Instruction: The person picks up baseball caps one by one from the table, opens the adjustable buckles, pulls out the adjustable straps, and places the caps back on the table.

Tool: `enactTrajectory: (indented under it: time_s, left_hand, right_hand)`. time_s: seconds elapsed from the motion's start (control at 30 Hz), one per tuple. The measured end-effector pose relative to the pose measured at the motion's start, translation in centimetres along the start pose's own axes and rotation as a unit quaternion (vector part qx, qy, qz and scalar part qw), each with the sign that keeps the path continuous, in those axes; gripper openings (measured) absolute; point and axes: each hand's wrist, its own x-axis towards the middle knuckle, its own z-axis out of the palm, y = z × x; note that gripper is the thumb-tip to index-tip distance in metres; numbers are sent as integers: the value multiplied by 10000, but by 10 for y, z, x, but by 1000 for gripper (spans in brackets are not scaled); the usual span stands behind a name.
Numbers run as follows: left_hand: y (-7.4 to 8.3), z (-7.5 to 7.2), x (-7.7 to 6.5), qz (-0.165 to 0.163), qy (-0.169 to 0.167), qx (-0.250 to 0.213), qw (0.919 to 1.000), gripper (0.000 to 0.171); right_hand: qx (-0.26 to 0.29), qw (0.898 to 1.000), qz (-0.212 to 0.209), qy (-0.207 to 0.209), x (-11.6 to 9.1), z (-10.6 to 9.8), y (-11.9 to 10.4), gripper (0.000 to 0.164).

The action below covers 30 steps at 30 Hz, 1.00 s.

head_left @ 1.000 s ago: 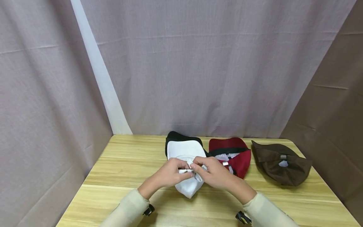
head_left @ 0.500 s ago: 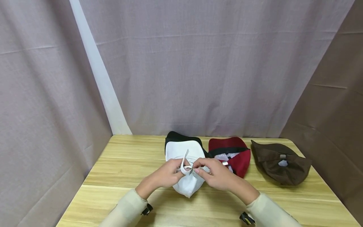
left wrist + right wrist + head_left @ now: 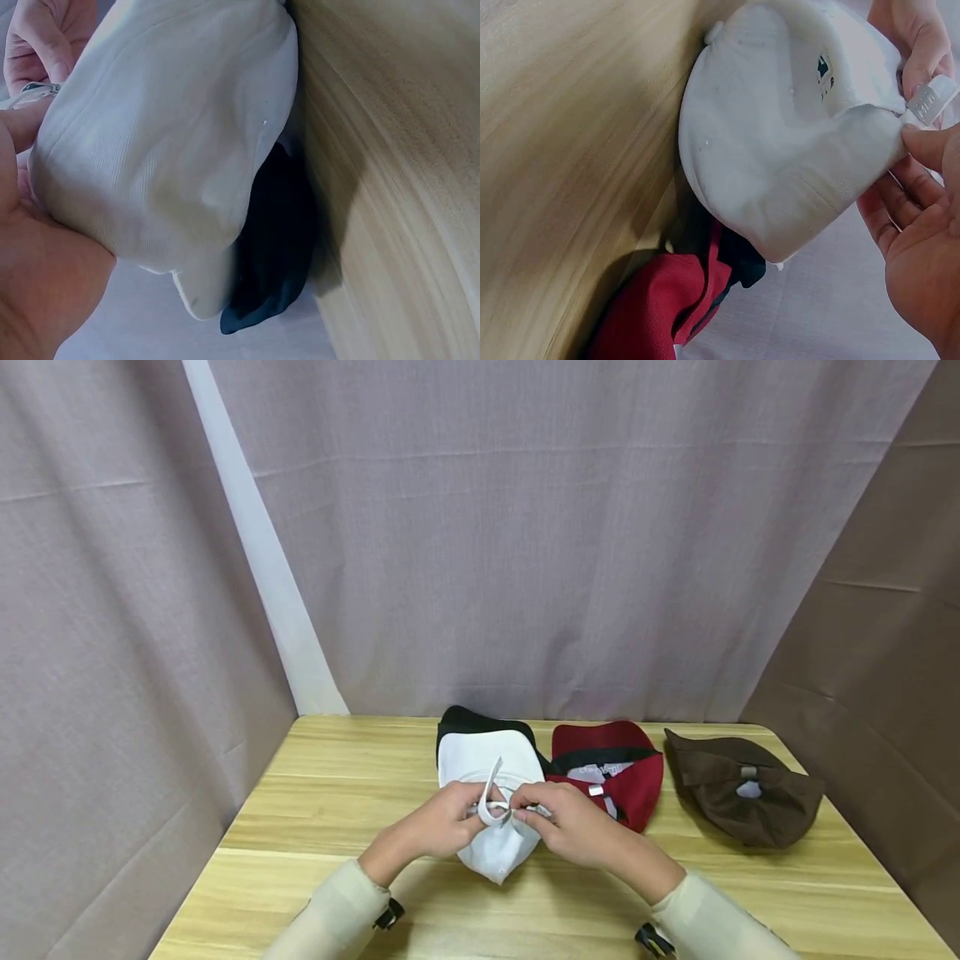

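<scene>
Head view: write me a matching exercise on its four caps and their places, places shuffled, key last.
1. white brimmed fabric cap
2. black brimmed fabric cap
3. dark red brimmed fabric cap
4. brown brimmed fabric cap

A. nearest the right edge of the wood-grained table
B. directly behind the white cap, partly hidden
C. held by the left hand and right hand
D. just left of the brown cap

Pairs: 1-C, 2-B, 3-D, 4-A

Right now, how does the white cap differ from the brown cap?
The left grip and right grip hold the white cap; the brown cap lies untouched on the table. The white cap's strap end sticks up; the brown cap shows no loose end. Both have the brim on the far side.
</scene>
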Motion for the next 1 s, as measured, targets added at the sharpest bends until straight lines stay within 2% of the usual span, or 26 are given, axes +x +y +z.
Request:
enactTrajectory:
  time_s: [0.27, 0.5, 1.0]
  left_hand:
    - [-3, 0, 0, 47, -58, -145, 9999, 9]
    - [-4, 0, 0, 34, -142, -195, 9997, 11]
    - [-10, -1, -3, 63, -121, -311, 9994, 10]
  right_hand:
    - [-29, 9995, -235, 221, -1, 2, 1, 17]
    - [4, 9988, -412, 255, -2, 3, 4, 18]
    - [16, 9995, -301, 31, -1, 2, 8, 22]
